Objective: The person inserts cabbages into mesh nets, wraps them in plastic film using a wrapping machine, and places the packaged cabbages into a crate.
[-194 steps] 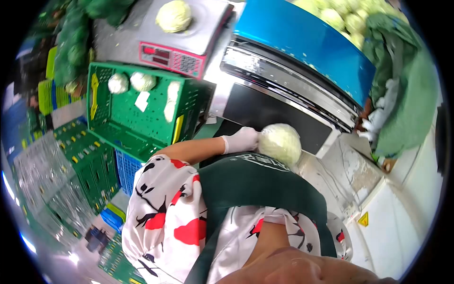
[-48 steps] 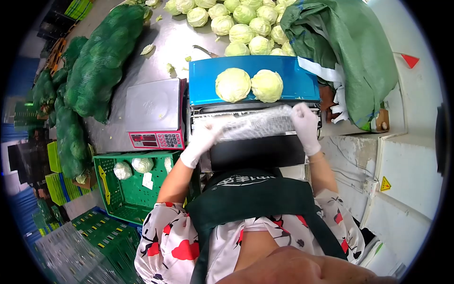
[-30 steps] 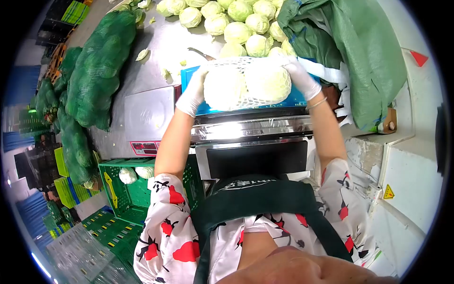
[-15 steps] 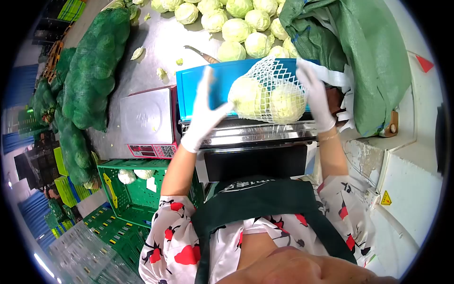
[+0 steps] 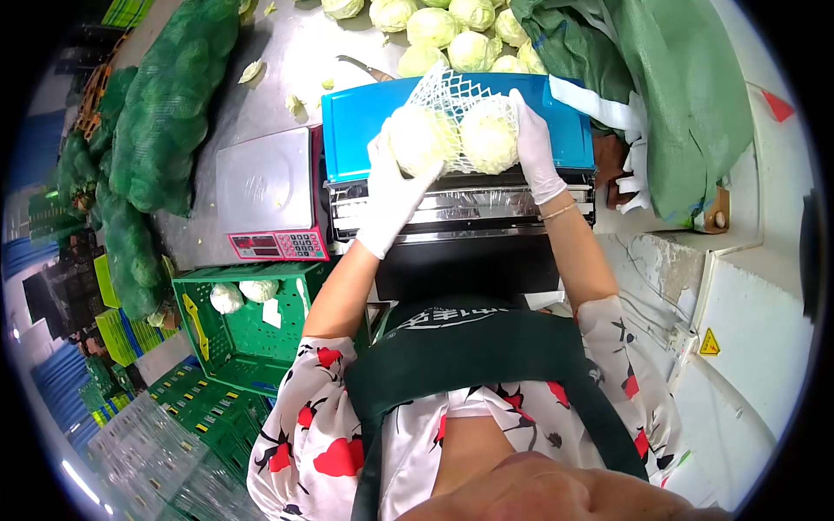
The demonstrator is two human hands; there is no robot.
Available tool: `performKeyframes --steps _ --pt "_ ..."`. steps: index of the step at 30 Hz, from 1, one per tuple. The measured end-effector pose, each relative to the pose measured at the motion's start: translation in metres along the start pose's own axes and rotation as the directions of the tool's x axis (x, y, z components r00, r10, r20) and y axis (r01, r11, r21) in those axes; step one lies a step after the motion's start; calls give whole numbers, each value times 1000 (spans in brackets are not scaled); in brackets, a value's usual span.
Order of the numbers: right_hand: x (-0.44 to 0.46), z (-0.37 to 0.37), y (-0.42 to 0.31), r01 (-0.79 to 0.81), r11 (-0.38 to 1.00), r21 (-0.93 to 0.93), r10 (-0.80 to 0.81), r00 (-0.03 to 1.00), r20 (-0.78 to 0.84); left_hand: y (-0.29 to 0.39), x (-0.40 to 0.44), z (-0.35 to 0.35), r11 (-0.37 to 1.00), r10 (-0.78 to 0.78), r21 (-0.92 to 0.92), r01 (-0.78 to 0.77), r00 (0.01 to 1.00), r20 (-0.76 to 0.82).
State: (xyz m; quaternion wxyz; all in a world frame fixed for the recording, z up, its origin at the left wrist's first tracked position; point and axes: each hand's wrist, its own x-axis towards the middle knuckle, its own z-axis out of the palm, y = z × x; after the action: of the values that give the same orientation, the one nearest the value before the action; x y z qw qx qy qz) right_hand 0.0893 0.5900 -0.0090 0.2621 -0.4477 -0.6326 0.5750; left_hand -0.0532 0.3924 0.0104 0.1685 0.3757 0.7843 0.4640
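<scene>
I'm facing a grey metal bench: green net sack, scale beside it, blue-topped machine right of that. Knife just behind machine, loose cabbages beyond, leaf scraps near sack.

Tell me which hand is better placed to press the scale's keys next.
Left, I'd judge. The left hand sits on the side of the netted cabbages nearer the scale and its keys. The right hand is on the far side.
</scene>
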Motion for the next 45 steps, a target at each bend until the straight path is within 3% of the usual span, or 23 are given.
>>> performKeyframes --steps 5,7,9,12,15,16,17,18,19,20,21,23,25,26,27,28,30,32,33,35,39,42,45 --pt "-29 -33 -6 226 971 85 -213 967 -138 -15 -17 -44 998 29 59 -29 1000 4" --pt "-67 -59 -18 248 873 -420 -394 867 -306 -38 -40 -65 904 84 425 -42 993 -82" --pt "-95 -89 17 176 524 -833 -640 726 -250 -41 -68 -77 785 1 615 72 993 -118" --pt "-136 -73 40 -92 432 -897 -377 885 -273 -58 -89 -62 768 47 636 69 985 -164" --pt "-125 -44 49 223 542 -810 -593 785 -181 -69 -84 -41 894 54 447 14 989 -139" --pt "-123 -48 46 90 657 -748 -353 914 -200 -65 -81 -41 927 -34 367 80 991 -132" --pt "-126 -58 40 80 905 -417 -186 958 -219 -67 -81 -46 986 -166 -13 166 986 -8" --pt "-132 -62 18 19 1000 -19 -22 986 -167 -68 -79 -53 885 -235 -376 276 960 153" --pt "-140 -71 6 14 995 98 -8 998 -63 -26 -79 -73 778 -263 -518 355 934 243" --pt "-153 -85 -10 123 992 -29 -120 990 75 -21 -80 -88 889 -64 -419 184 957 283" --pt "-165 -98 -19 348 913 -214 -304 928 214 -10 -82 -111 885 -52 -408 224 918 393" --pt "-164 -130 -51 126 856 501 -402 772 492 7 -76 -144 804 100 -558 205 879 467" --pt "-149 -138 -92 239 916 322 -352 863 362 15 -53 -155 664 410 -747 -26 849 334" --pt "-138 -140 -105 283 933 220 -340 896 286 54 -42 -143 720 141 -693 47 967 212" --pt "-119 -116 -115 333 937 100 -348 897 273 52 -13 -133 879 294 -426 -214 947 129" --pt "-93 -88 -123 381 924 -22 -362 895 262 42 11 -123 938 309 -217 -269 934 181" --pt "-45 -65 -82 697 566 -440 -449 708 544 2 47 -84 886 410 99 -452 866 287" --pt "-23 -40 -43 670 632 -389 -380 706 598 -27 67 -47 867 407 88 -490 799 443" --pt "-14 -39 -45 688 614 -388 -387 691 611 -26 71 -38 962 249 -23 -271 842 479" --pt "0 -34 -49 577 754 -313 -341 752 564 -38 82 -31 976 202 -160 -146 884 422" --pt "3 -28 -35 205 976 -73 -151 880 451 -31 76 -30 870 -4 -447 208 909 416" --pt "-35 -29 -37 -180 949 257 25 859 512 -23 40 -40 659 -132 -587 471 840 526" --pt "-100 -52 -56 -319 942 108 210 806 553 6 -28 -64 499 -208 -497 710 655 727"
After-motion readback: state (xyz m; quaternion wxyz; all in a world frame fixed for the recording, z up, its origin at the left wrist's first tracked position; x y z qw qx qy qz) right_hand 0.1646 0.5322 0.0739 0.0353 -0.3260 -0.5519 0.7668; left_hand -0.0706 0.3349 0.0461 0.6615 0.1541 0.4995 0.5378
